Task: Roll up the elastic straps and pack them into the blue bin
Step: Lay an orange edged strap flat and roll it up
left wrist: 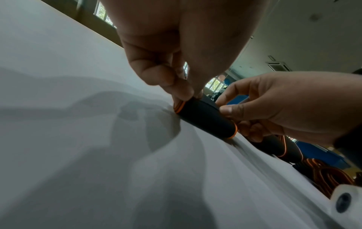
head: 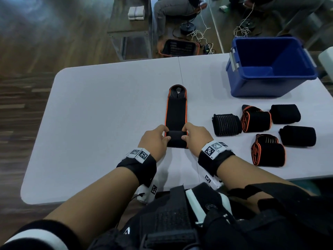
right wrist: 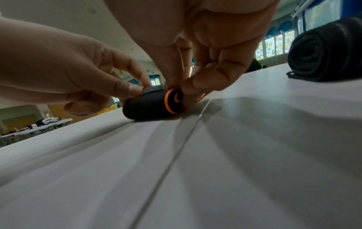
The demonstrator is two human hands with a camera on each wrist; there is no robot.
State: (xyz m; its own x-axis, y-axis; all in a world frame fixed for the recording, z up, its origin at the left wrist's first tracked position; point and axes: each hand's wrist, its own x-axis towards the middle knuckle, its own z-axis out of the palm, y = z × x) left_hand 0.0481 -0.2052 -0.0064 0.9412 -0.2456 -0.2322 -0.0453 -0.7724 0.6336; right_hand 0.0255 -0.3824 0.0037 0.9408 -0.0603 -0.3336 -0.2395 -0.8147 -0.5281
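Observation:
A black elastic strap with orange edges (head: pixel 176 112) lies lengthwise on the white table (head: pixel 108 109), its near end curled into a small roll (head: pixel 176 135). My left hand (head: pixel 158 137) pinches the roll's left end and my right hand (head: pixel 192 135) pinches its right end. The left wrist view shows the roll (left wrist: pixel 205 119) between both hands; in the right wrist view the roll (right wrist: pixel 150 105) shows its orange spiral end. The blue bin (head: pixel 270 67) stands open at the far right of the table, with nothing visible inside.
Several rolled straps (head: pixel 255 121) lie in a group on the table's right side, in front of the bin; one shows as a black roll (right wrist: pixel 329 52) in the right wrist view. A black basket (head: pixel 178 47) sits on the floor beyond the table.

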